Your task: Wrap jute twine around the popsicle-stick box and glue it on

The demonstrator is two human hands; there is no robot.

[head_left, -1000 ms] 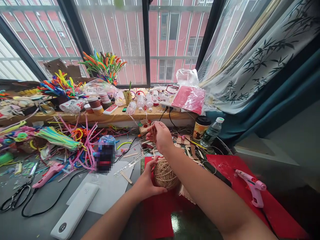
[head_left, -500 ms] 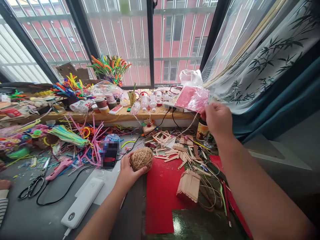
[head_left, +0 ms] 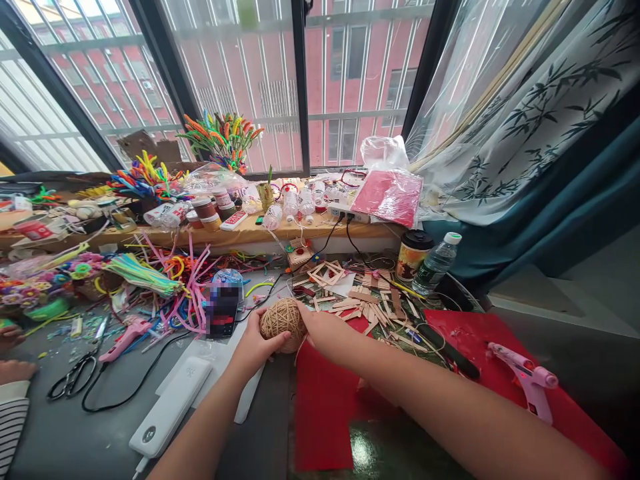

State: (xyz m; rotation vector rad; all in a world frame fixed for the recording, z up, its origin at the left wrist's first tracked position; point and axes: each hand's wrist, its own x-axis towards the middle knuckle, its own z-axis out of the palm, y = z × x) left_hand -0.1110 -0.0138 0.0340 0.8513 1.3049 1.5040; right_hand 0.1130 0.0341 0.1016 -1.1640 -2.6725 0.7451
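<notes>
A ball of brown twine (head_left: 281,321) is held up over the table's middle. My left hand (head_left: 260,343) grips it from the left, thumb across its front and fingers closed around the side. Against the ball's right side is my right hand (head_left: 317,330), curled inward; its fingertips are hidden behind the ball. A short bit of loose strand shows below that hand. Under my hands and right forearm lies red paper (head_left: 323,413). My forearm mostly covers the small craft-stick house.
Craft sticks (head_left: 367,303) lie scattered beyond my hands. A pink glue gun (head_left: 530,380), a water bottle (head_left: 437,263) and a cup (head_left: 413,253) are at right. Scissors (head_left: 75,377), a white power bank (head_left: 170,407) and another person's hand (head_left: 17,370) are at left.
My right hand has come down and left from the upper right, where it held a strand drawn out from the ball, to the ball's side. The left hand stays on the ball.
</notes>
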